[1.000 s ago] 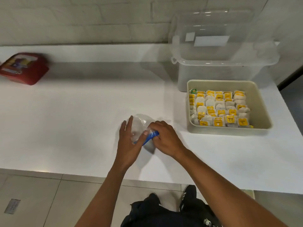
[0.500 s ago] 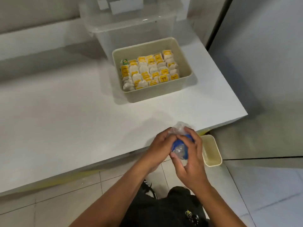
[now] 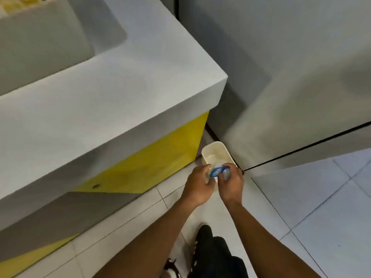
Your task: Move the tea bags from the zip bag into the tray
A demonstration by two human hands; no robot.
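Note:
Both hands hold a crumpled clear zip bag [image 3: 218,170] with a blue zip strip, low beside the table's corner. My left hand [image 3: 197,184] grips its left side and my right hand [image 3: 231,184] grips its right side. The bag hangs just over a small cream bin [image 3: 213,150] that stands on the floor. The beige tray [image 3: 40,37] sits at the top left on the white table; only a sliver of the yellow tea bags [image 3: 12,5] in it shows at the frame's edge.
The white table [image 3: 120,87] has a yellow side panel [image 3: 156,163] below its corner. A grey wall or cabinet face [image 3: 291,87] stands to the right. Tiled floor lies below, with my dark shoes and trousers [image 3: 212,253] at the bottom.
My view has swung down and right, off the table top. Both hands have carried the crumpled zip bag from the table's edge down to just above the floor bin.

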